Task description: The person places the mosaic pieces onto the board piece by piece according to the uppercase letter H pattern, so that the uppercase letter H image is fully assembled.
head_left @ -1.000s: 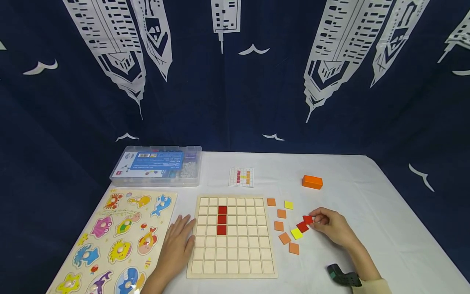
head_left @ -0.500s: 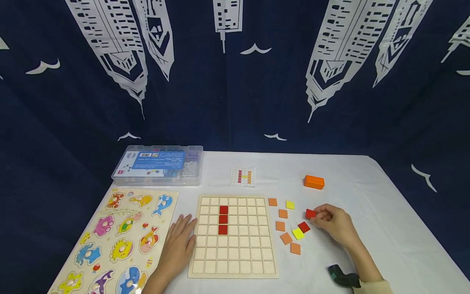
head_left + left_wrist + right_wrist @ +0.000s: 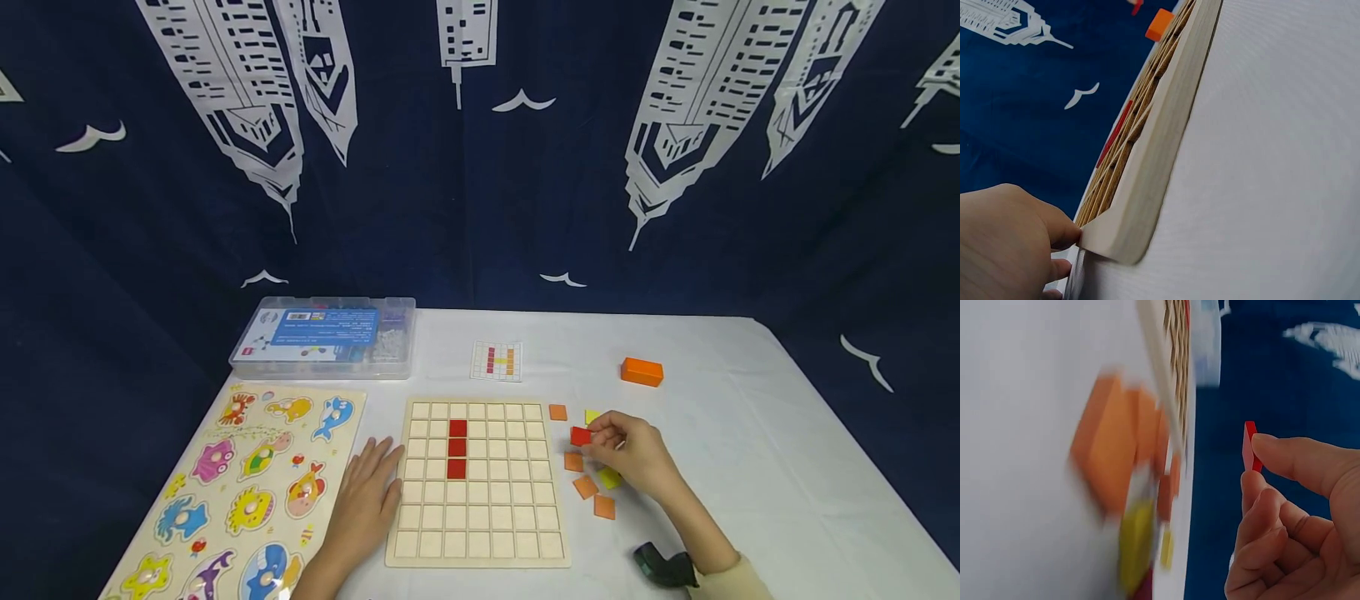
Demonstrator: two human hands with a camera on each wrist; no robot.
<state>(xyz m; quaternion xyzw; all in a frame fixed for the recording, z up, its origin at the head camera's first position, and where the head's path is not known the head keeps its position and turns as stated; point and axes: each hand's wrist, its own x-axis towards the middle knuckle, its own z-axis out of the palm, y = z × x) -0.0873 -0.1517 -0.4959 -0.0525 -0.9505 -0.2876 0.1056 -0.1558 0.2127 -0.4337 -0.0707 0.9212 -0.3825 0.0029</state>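
Red tile (image 3: 581, 437) pinched in the right hand (image 3: 636, 454), right of centre in the head view.

From my remote seat I see thumb and forefinger gripping it near the loose orange tiles (image 3: 604, 507), just right of the wooden board (image 3: 477, 518) at lower centre. The left hand (image 3: 363, 500), lower left of centre, touches the board's left edge, fingers extended. Three more red squares (image 3: 457, 447) fill part of one column.
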